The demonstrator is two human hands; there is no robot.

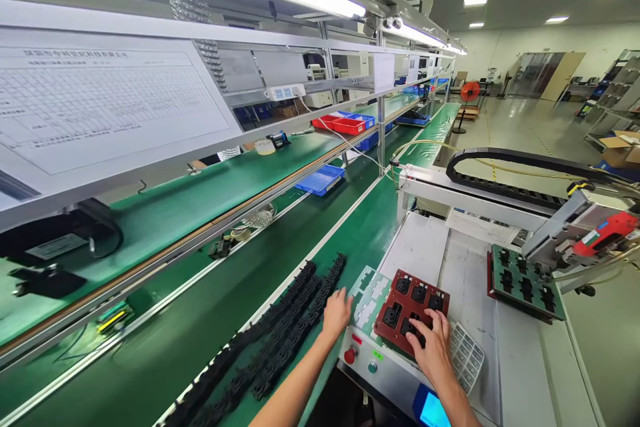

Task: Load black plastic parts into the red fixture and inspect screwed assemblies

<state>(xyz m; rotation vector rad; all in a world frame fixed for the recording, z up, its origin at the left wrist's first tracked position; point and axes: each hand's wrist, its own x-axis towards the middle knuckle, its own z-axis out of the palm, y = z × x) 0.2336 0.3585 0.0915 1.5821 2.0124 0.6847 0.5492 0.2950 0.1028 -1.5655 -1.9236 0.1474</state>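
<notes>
My right hand [434,340] reaches over a dark red fixture plate [379,328], thumb and fingertips around a black plastic part at its near right corner, mostly hidden by the fingers. Several similar black parts [393,314] sit in the plate's other places. My left hand [337,313] is left of the plate, beside a pale green board with white cut-outs [367,300]. Its fingers are curled together, and whatever they hold, if anything, is hidden. Long rows of black plastic parts [280,340] lie on the green bench just left of that hand.
A grey slotted tray [467,357] lies right of my right wrist. Farther right, a green fixture with black parts [525,283] stands under a machine head with a red tool [607,233]. A red button [350,355] and lit screen [434,408] front the machine. A blue tray [320,180] lies beyond.
</notes>
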